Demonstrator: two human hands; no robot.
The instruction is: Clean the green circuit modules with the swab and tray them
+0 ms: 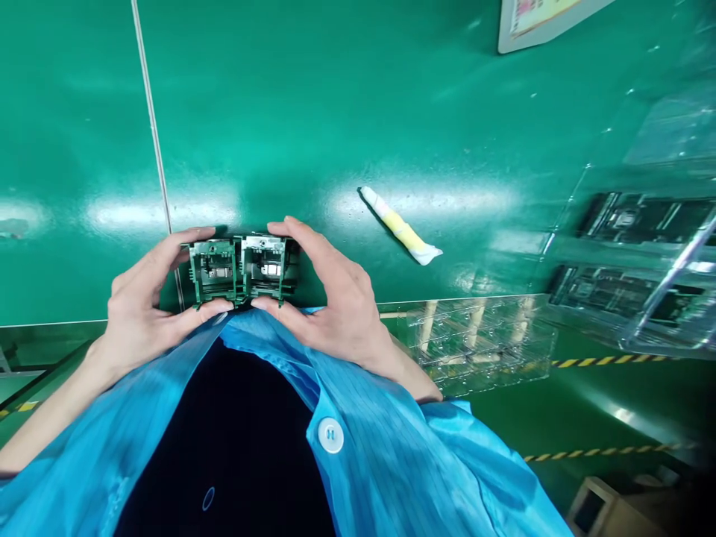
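Two green circuit-board assemblies with metal parts inside stand side by side at the front edge of the green table, touching or nearly so. My left hand [156, 291] is closed around the left circuit-board assembly [215, 272], thumb on the near side and fingers on the far side. Around the right circuit-board assembly [268, 270] my right hand [335, 294] is closed in the same way. Fingers hide parts of both outer sides. A white and yellow wrapped stick [400, 227] lies on the table to the right of my right hand.
Clear plastic trays [643, 276] with dark board parts stand at the right. Empty-looking clear trays [481, 339] sit below the table edge. A framed sheet [548, 22] lies at the far right, and a pale strip [151, 112] crosses the green table [280, 112].
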